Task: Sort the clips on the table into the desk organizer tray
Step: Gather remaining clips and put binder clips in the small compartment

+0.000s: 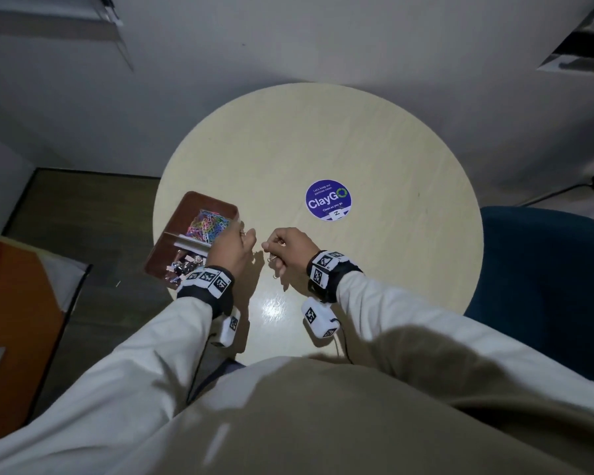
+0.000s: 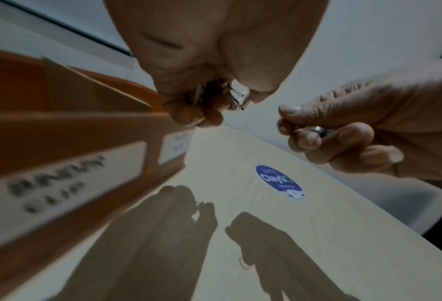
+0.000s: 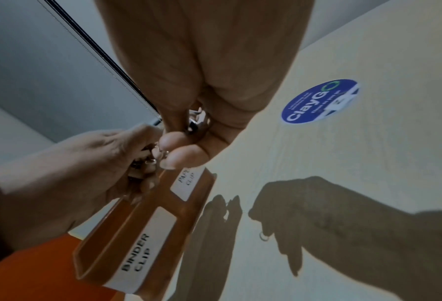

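Left hand (image 1: 232, 246) grips silver metal clips (image 2: 236, 97) beside the brown two-compartment tray (image 1: 199, 202); right hand (image 1: 288, 250) pinches another; one small clip (image 1: 275, 276) lies on the counter (image 1: 374, 149); likely best released low over the matching labelled compartment.

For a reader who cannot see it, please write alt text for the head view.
Two hands meet over a round table, the left hand and right hand each pinching small metal clips. A brown tray at the table's left edge holds coloured paper clips in one compartment, binder clips in another.
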`<action>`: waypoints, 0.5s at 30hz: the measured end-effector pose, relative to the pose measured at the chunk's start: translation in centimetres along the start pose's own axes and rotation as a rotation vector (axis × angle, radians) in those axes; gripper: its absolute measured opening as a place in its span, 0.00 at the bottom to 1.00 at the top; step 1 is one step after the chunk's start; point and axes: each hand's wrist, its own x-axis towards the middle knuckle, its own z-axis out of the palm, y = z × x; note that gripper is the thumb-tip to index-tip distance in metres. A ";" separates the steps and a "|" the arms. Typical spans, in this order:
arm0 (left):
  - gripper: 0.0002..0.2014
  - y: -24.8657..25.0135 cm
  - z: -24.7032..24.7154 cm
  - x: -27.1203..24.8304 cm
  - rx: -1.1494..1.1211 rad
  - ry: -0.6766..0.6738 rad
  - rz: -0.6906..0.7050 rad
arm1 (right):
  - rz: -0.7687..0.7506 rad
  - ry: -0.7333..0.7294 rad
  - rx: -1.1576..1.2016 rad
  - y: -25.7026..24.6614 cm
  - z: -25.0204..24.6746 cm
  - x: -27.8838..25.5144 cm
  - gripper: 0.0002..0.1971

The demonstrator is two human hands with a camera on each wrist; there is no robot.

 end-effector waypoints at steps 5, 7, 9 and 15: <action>0.10 -4.5 -4.9 -0.6 0.119 0.065 -0.033 | -0.033 -0.030 -0.008 -2.1 2.9 1.2 0.12; 0.10 -6.5 -6.1 -0.7 0.194 0.041 -0.065 | -0.033 -0.037 -0.012 -2.7 4.0 1.6 0.12; 0.09 -8.3 -6.5 -0.5 0.262 -0.015 -0.067 | -0.027 -0.046 -0.029 -3.1 4.9 2.0 0.10; 0.10 -10.5 -6.5 -0.5 0.334 -0.171 -0.024 | 0.064 -0.149 -0.027 -4.1 7.2 2.9 0.09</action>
